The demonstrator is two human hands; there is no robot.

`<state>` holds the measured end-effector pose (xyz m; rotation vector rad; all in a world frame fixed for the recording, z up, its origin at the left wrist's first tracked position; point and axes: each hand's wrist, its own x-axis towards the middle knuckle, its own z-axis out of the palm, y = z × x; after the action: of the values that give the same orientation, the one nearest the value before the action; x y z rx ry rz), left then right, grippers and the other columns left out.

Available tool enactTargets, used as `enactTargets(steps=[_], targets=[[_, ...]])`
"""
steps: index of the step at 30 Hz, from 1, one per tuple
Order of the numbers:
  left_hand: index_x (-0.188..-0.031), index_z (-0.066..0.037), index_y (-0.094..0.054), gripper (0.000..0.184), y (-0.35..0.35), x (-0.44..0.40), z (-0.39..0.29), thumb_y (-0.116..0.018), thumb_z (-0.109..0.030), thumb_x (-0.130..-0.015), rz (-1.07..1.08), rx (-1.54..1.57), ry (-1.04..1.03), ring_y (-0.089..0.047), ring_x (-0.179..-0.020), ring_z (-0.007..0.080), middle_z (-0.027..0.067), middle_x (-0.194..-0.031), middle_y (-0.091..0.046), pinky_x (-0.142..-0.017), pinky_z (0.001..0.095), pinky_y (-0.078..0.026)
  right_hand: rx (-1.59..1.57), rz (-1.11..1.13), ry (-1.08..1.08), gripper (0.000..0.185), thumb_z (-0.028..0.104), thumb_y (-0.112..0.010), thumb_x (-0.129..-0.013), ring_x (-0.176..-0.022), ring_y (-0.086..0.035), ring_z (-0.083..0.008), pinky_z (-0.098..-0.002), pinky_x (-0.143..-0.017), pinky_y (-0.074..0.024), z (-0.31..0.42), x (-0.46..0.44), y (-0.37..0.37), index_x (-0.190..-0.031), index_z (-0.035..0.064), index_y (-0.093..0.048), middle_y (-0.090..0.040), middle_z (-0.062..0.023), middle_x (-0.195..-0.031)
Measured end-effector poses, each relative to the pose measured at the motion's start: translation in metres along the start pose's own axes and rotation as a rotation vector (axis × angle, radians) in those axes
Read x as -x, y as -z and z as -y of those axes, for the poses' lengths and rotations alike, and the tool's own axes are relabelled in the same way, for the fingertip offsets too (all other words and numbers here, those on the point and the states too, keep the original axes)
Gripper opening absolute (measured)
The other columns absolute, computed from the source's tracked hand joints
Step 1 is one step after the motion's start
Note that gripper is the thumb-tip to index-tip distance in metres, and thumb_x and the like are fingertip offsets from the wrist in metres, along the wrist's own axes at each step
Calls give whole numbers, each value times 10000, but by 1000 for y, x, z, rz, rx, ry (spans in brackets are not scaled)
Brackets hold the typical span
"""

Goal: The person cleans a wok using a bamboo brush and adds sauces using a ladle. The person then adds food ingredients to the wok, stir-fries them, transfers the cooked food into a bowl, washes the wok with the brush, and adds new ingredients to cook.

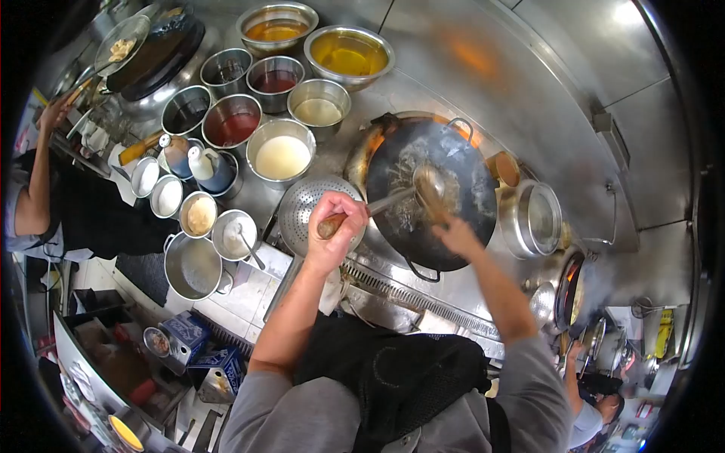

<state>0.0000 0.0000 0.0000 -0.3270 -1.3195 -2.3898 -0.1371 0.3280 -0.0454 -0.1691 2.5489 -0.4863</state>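
Note:
My left hand is wrapped round the wooden handle of a metal ladle. The ladle's bowl is over the middle of a black wok, where there is bubbling liquid. Above the wok's right half, my right hand is closed on a brush-like wooden tool, blurred by motion, whose far end meets the ladle's bowl. Orange flame shows around the wok's back edge. A perforated strainer lies behind my left hand.
Metal bowls of sauces and oil, such as a cream-coloured one, stand left of the wok. A lidded metal pot is to its right. A large pot stands at lower left. Co-workers are at the far left and lower right.

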Motion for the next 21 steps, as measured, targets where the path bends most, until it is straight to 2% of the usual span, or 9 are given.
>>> enactTargets(steps=[2, 5, 6, 7, 9, 12, 15, 19, 21], targets=[[-982, -70, -481, 184, 4, -9, 11, -562, 43, -862, -149, 241, -65, -537, -753, 189, 77, -803, -577, -800, 384, -471, -621, 3, -115, 615, 419, -697, -872, -1059, -658, -314, -399, -871, -522, 27, 8, -21, -1402, 148, -542, -678, -239, -1131], [-969, -67, -478, 182, 6, 0, -10, -560, 44, -849, -277, 261, -16, -531, -751, 190, 72, -779, -558, -791, 387, -466, -498, 275, -287, 616, 396, -695, -875, -1063, -648, -308, -416, -866, -511, 34, 57, 40, -1423, 173, -522, -670, -247, -1124], [-964, -66, -477, 175, 9, 2, -11, -554, 39, -849, -321, 285, 10, -537, -765, 196, 74, -771, -550, -819, 390, -457, -75, 237, 40, 647, 367, -677, -895, -1040, -653, -345, -435, -874, -516, -14, 32, 44, -1472, 186, -447, -670, -240, -1099], [-964, -66, -477, 175, 15, 4, -10, -554, 39, -849, -311, 277, 5, -537, -765, 196, 74, -771, -550, -819, 390, -457, -84, 230, 49, 647, 367, -677, -895, -1040, -653, -345, -435, -874, -516, -17, 29, 54, -1472, 186, -447, -670, -240, -1099], [-973, -73, -476, 187, 20, 11, 1, -557, 41, -849, -385, 362, 10, -524, -764, 197, 58, -761, -528, -862, 398, -447, 485, -268, 123, 664, 360, -670, -897, -1088, -632, -394, -444, -937, -500, -20, 35, 72, -1479, 162, -418, -634, -267, -1182], [-990, -88, -481, 174, 22, 26, 20, -558, 20, -877, -500, 349, -18, -501, -771, 199, 36, -744, -485, -890, 418, -445, -40, -714, 40, 664, 378, -670, -891, -1120, -600, -435, -458, -981, -475, -14, 27, 49, -1457, 125, -433, -594, -289, -1248], [-995, -94, -482, 156, 23, 30, 20, -552, 5, -897, -519, 343, -63, -503, -785, 202, 40, -743, -480, -902, 429, -448, -23, -662, 470, 676, 387, -669, -892, -1104, -602, -442, -472, -963, -483, -28, 25, 26, -1453, 97, -426, -598, -279, -1243], [-973, -89, -486, 150, 19, 34, 9, -566, 4, -887, -664, 408, 60, -546, -809, 218, 48, -765, -513, -937, 440, -455, 506, -87, 53, 605, 454, -607, -915, -1081, -622, -418, -494, -934, -497, -11, 31, 60, -1438, 185, -464, -620, -273, -1190], [-953, -90, -493, 138, 17, 37, 8, -570, -2, -882, -719, 429, 79, -568, -817, 225, 50, -770, -529, -963, 450, -458, 433, -297, 121, 611, 477, -582, -922, -1032, -632, -436, -514, -884, -514, -23, 20, 57, -1459, 231, -424, -615, -277, -1160]])
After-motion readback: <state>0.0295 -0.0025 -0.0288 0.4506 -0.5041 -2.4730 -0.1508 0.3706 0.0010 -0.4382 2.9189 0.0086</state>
